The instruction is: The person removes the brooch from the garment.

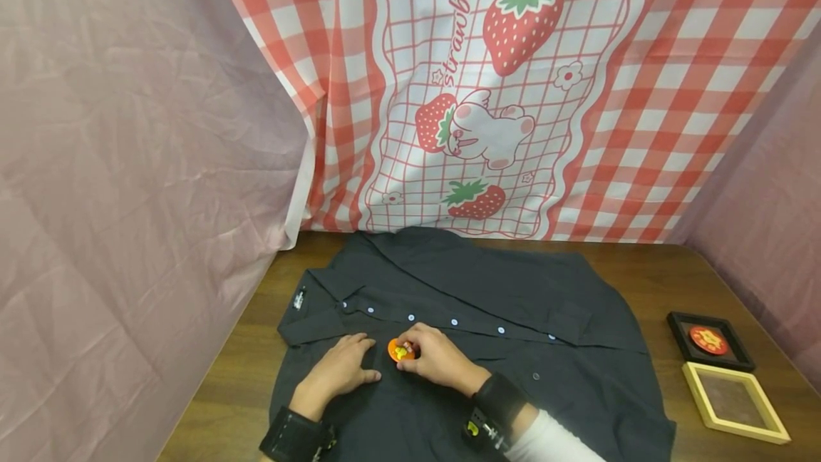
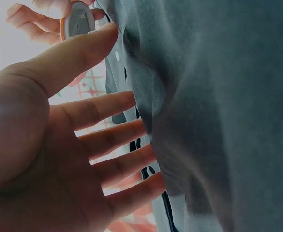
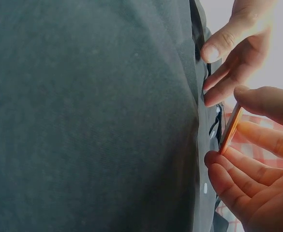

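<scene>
Draped at top centre with a red-and-white checked cloth (image 1: pixel 641 162), printed with strawberries (image 1: pixel 522 27) and lettering (image 1: pixel 463 20). Enclosed at left by a creased pink curtain (image 1: pixel 135 191), at far right by a similar pink sheet (image 1: pixel 763 234). Furnished below with a brown wood-grain table (image 1: pixel 231 398). Washed with white glare (image 2: pixel 8 55) at the left wrist view's upper left.

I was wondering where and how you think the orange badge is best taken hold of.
I'd pinch the orange badge by its rim, across opposite edges, from the person's right, as the right grip does. It is a thin, round disc, so its edge suits a pinch, leaving most of the grey back, with what looks like a pin, uncovered.
</scene>
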Tool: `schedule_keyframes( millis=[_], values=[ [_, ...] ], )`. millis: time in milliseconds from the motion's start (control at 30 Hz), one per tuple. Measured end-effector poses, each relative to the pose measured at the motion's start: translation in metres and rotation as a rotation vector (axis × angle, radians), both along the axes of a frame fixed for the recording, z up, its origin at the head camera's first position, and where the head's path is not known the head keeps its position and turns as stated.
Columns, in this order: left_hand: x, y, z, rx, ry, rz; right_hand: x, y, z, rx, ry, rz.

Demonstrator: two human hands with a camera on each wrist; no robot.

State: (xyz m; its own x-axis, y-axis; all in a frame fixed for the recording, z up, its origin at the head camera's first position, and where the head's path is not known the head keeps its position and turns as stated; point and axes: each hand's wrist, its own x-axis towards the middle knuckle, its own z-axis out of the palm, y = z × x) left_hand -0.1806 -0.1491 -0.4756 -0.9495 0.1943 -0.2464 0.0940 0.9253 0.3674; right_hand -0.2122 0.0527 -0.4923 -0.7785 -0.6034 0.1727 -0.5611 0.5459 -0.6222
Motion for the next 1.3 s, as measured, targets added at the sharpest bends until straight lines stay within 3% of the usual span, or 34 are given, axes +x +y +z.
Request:
schedule_keyframes(
  millis=[433,933,1300],
  values=[
    [0.0010,-0.0018,0.0005,0.051,0.043,-0.003,-0.0013,-0.0019,-0.0025,-0.021,-0.002,0.002],
    [-0.0036,-0.0019,-0.0007,0.194,0.335,-0.105,0.0031,-0.0047,-0.0010,-0.045,0.014,0.005],
    [-0.0020,-0.0022,0.0009,0.218,0.401,-0.154,0.0062,-0.0056,-0.0026,-0.098,0.000,-0.024]
  ],
)
